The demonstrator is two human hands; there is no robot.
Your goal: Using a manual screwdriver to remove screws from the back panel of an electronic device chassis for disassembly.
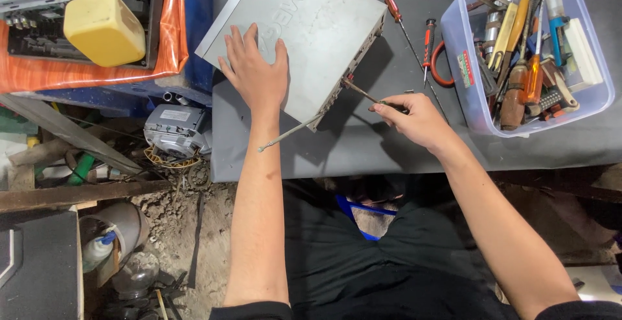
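**Hand flat on the metal box, screwdriver at its side**

At the far left a yellow plastic block [103, 28] lies on an orange sheet [170, 41], and under the table edge there is a small grey motor unit [176, 129].

The left hand [256, 74] lies flat on the lid of the grey metal box [311, 28], with the fingers spread wide and the palm near the lower corner of the lid. It holds nothing; it only presses on the box. The box sits turned at an angle on the dark table [363, 145]. One thin wire [288, 133] comes out from its lower corner, past the left wrist.

The right hand [414, 118] is just beside the right wall of the box. Its fingers are closed around the handle of a screwdriver [366, 93], and the tip touches the side of the box, probably at a screw, but this is too small to see.

Two more screwdrivers with red handles [427, 35] lie on the table between the box and one clear plastic tub [463, 67]. The tub is full of tools, too crowded to count.
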